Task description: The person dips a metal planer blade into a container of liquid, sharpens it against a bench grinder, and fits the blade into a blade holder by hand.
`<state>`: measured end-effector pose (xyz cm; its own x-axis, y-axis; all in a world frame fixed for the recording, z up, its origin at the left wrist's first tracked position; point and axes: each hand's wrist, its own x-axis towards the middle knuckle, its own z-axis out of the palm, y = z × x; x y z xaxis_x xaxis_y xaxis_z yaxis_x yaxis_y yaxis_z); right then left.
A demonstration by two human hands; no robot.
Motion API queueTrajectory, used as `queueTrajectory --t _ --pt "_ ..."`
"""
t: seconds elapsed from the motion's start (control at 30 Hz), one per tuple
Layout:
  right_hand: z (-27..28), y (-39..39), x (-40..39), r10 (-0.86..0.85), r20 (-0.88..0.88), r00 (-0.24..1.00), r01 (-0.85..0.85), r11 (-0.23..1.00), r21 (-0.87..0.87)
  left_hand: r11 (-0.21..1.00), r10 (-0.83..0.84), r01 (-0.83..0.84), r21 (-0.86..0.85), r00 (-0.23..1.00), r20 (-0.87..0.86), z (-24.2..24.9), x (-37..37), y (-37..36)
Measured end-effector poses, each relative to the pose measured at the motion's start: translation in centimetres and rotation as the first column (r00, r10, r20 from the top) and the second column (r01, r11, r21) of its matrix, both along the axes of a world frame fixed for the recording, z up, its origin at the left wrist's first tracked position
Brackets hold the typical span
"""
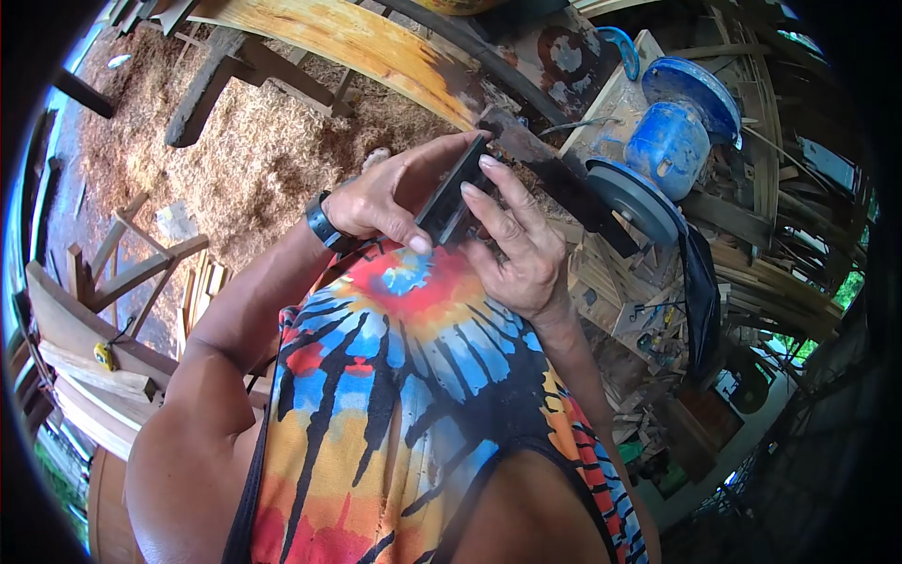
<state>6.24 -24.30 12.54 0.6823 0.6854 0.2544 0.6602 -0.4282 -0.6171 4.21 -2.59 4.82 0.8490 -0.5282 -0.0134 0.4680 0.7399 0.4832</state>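
My left hand (381, 202), with a dark watch at the wrist, grips one side of a dark, flat, rectangular piece (453, 195) that looks like metal. Its thumb lies at the near end of the piece and the fingers pass behind it. Against the other face press the fingertips of my right hand (517, 240); its thumb is partly hidden. The piece is held tilted in front of my chest, above the tie-dyed shirt. Just beyond my right hand runs a long dark bar (554, 179), apart from the held piece as far as I can tell.
A blue bench grinder (672, 141) with a grey wheel (634, 199) stands at the right on a wooden board. Wood shavings (263, 150) cover the ground beyond my left arm. A yellow tape measure (103, 355) hangs by curved timber. Scrap wood lies at right.
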Motion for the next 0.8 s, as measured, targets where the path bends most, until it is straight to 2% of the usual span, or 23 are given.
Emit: queueTrajectory --t 0.23,0.43,0.8 --pt "-0.37 0.14 -0.13 -0.017 -0.001 1.0 0.017 1.0 -0.001 0.999 0.029 -0.031 0.034 0.998 0.061 0.05 0.75 -0.22" --pt "0.13 0.13 -0.24 -0.019 -0.051 0.999 0.018 0.999 -0.037 0.999 0.024 -0.025 0.022 0.999 0.045 0.13 0.82 -0.19" --pt "0.08 0.28 -0.35 -0.023 -0.013 1.0 0.023 1.0 -0.006 1.0 0.03 -0.03 0.008 0.999 0.022 -0.04 0.37 -0.17"
